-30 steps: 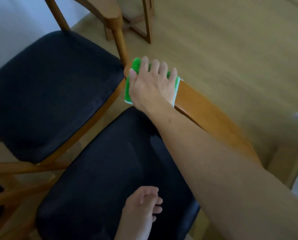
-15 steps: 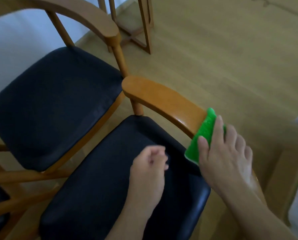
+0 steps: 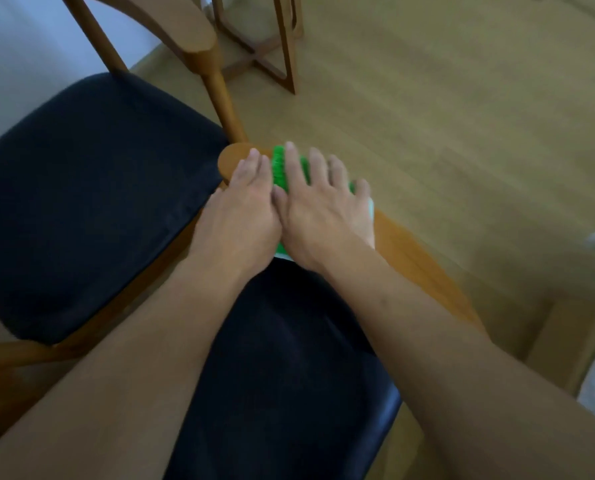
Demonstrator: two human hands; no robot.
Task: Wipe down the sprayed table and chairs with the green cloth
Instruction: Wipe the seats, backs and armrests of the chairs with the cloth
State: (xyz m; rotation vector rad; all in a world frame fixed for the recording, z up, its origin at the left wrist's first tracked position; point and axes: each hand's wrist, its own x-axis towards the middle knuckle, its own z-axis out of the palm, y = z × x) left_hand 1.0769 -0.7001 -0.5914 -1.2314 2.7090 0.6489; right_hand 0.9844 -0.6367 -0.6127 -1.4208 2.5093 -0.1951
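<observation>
The green cloth (image 3: 278, 169) lies over the far end of the near chair's wooden armrest (image 3: 424, 268). My right hand (image 3: 320, 216) presses flat on the cloth with its fingers spread and straight, hiding most of it. My left hand (image 3: 240, 220) lies right beside it, touching it, with its fingertips on the rounded tip of the armrest at the cloth's left edge. Below both forearms is the near chair's black seat (image 3: 289, 375).
A second chair with a black seat (image 3: 91, 202) and a curved wooden armrest (image 3: 185, 26) stands close on the left, its post almost meeting the near armrest's tip. Wooden frame legs (image 3: 285, 46) stand on the light wood floor (image 3: 462, 133) behind. A pale wall is at far left.
My right hand slid the cloth from the near part of the armrest back out to its far end. My left hand rose from over the seat and joined it at the armrest's tip.
</observation>
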